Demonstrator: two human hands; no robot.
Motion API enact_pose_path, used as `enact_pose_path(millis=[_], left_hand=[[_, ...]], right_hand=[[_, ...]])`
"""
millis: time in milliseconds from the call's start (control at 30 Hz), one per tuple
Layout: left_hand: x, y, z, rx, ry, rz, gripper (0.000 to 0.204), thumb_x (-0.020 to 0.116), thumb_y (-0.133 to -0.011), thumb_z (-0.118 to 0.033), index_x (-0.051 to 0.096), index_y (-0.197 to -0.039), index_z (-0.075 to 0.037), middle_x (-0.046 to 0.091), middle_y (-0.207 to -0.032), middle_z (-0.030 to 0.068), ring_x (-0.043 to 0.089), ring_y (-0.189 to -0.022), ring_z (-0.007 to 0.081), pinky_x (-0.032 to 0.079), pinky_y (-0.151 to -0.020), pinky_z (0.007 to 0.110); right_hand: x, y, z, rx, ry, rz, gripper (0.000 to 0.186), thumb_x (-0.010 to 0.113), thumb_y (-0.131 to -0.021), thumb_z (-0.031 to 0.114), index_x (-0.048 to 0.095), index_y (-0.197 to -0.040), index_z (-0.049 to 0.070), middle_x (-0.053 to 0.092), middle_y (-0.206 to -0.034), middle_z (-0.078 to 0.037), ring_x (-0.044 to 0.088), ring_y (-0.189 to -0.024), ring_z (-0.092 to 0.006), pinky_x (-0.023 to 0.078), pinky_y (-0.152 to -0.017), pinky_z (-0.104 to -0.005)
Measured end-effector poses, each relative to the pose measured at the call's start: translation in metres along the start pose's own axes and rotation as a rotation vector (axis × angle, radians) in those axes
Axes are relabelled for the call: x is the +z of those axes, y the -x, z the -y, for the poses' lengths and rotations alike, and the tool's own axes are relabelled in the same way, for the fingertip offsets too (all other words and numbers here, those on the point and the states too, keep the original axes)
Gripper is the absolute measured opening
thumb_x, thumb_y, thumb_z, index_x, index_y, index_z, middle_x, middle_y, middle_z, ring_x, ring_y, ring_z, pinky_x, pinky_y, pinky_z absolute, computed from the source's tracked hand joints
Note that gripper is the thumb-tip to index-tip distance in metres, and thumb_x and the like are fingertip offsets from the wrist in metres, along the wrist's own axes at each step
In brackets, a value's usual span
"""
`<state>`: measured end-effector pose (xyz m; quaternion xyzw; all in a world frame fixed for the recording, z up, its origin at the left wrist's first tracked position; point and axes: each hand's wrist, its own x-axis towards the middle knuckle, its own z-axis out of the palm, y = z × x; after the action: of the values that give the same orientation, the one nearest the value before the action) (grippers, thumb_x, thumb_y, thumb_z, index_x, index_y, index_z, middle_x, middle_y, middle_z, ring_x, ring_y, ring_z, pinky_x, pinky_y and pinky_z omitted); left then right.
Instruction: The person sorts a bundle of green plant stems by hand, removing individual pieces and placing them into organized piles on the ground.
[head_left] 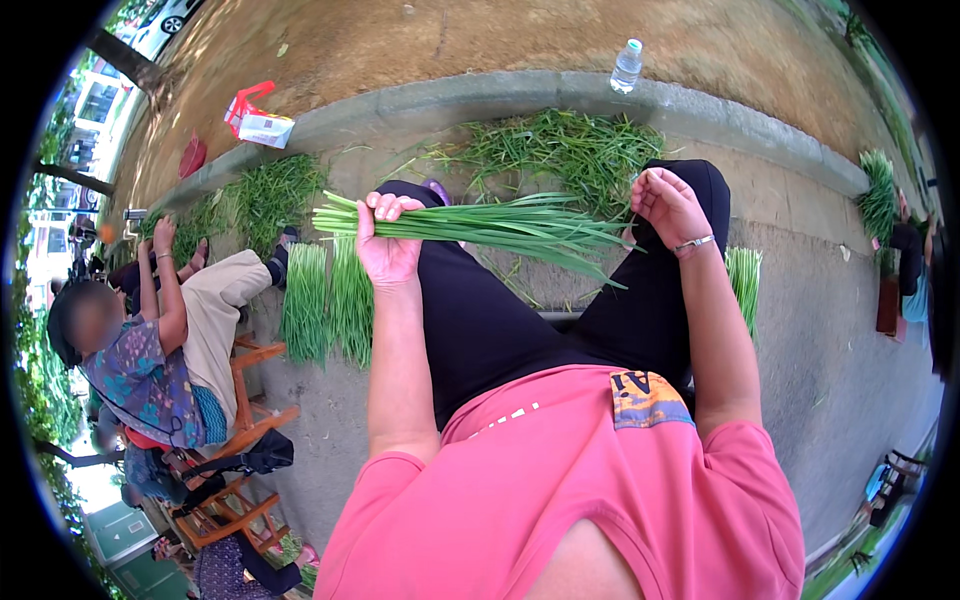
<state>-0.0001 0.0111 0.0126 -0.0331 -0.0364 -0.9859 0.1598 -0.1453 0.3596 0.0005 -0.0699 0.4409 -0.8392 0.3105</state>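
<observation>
My left hand [390, 243] is closed round a bunch of green chives [500, 224] and holds it up over my knees. The pale stem ends stick out to the left of that hand, and the loose leaf tips fan out to the right. Past those tips, above my right knee, my right hand [668, 208] has its fingers curled with the fingertips together. Whatever may be pinched in it is too small to make out. Beyond my feet lies a loose heap of green leaves [570, 150].
Chive bundles [305, 300] stand left of my legs; another bundle [743, 285] is at the right. A curb [440, 105] runs behind the heap, bearing a water bottle [627, 70] and a red-and-white bag [262, 127]. At left, another person [165, 350] sits on a wooden chair [245, 400].
</observation>
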Motion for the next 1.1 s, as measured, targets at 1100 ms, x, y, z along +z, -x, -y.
enact_pose_path(millis=[1100], left_hand=[[0.005, 0.001, 0.006, -0.017, -0.005, 0.056, 0.014, 0.049, -0.088, -0.016, 0.049, -0.084, -0.003, 0.037, -0.06, 0.0005, 0.038, -0.059, 0.0132, 0.037, -0.073, 0.029]], right_hand=[[0.023, 0.016, 0.008, 0.025, 0.283, 0.18, 0.009, 0.057, -0.083, 0.006, 0.061, -0.09, 0.002, 0.058, -0.08, -0.001, 0.053, -0.067, -0.0073, 0.044, -0.063, -0.0206]])
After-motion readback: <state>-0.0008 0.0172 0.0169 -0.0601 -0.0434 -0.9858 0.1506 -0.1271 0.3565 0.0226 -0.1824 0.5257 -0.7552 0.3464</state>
